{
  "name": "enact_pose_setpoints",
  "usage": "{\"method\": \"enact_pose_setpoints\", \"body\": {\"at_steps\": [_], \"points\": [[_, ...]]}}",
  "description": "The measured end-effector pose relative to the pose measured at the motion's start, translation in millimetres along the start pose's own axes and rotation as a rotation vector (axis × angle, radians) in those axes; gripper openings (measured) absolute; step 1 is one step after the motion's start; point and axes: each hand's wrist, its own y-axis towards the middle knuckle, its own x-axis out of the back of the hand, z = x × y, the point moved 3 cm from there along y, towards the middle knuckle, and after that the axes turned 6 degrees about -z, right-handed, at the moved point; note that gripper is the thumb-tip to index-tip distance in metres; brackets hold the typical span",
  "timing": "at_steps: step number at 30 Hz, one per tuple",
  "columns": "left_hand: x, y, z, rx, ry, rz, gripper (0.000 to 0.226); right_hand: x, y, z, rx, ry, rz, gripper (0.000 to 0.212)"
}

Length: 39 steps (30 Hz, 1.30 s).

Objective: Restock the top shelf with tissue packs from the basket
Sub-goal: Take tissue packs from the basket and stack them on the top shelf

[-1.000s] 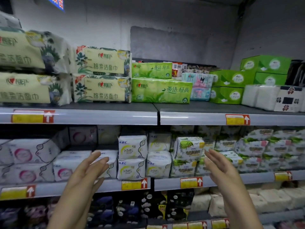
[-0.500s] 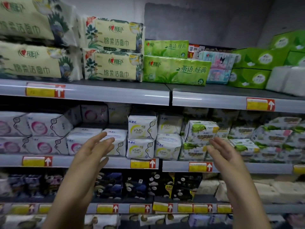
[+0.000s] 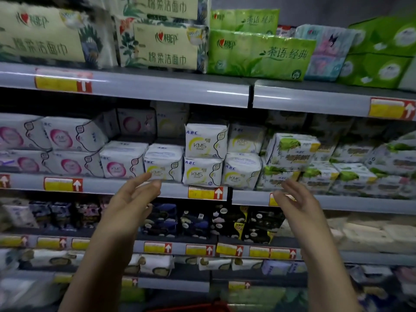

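The head-worn wide-angle view faces the shelving [image 3: 117,186] from near, top shelf [image 3: 157,86] high in frame.

This is a shop. Long grey shelves [image 3: 337,202] go up one over the other, and each is full of packs for sale. Yellow and red price tags [image 3: 63,83] sit along the front edges. The same packs stand in rows, many of each kind. Green tissue packs [image 3: 258,55] are on the top shelf [image 3: 146,86], white pad packs [image 3: 202,174] just below, and dark packs [image 3: 195,221] lower down.
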Motion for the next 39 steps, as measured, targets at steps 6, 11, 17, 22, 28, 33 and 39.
{"method": "enact_pose_setpoints", "body": {"at_steps": [6, 11, 17, 22, 28, 33, 39], "points": [[-2.2, 6.0, 41.7, 0.084, 0.007, 0.059, 0.049, -16.0, -2.9, -29.6, -0.063, -0.004, 0.031, 0.048], [1.9, 12.2, 71.6, 0.107, -0.004, 0.081, 0.087, -36.5, 1.1, -50.2, -0.072, -0.063, 0.078, 0.049], [5.2, 7.6, 94.0, 0.123, 0.006, 0.048, 0.077, -46.2, -1.4, -73.4, -0.124, -0.128, 0.114, 0.053], [6.3, 4.7, 126.3, 0.187, 0.041, 0.035, 0.063, -53.6, -8.5, -113.2, -0.158, -0.170, 0.133, 0.050], [4.7, -0.3, 183.0, 0.316, 0.107, -0.024, 0.056, -58.8, -21.5, -174.5, -0.255, -0.218, 0.149, 0.046], [-1.1, -0.1, 219.3, 0.386, 0.132, -0.083, 0.050, -63.7, -26.8, -214.5, -0.326, -0.253, 0.167, 0.046], [-12.4, -8.0, 294.1, 0.544, 0.262, 0.085, 0.024, -93.0, -48.0, -277.2, -0.480, -0.179, 0.203, 0.041]]}}
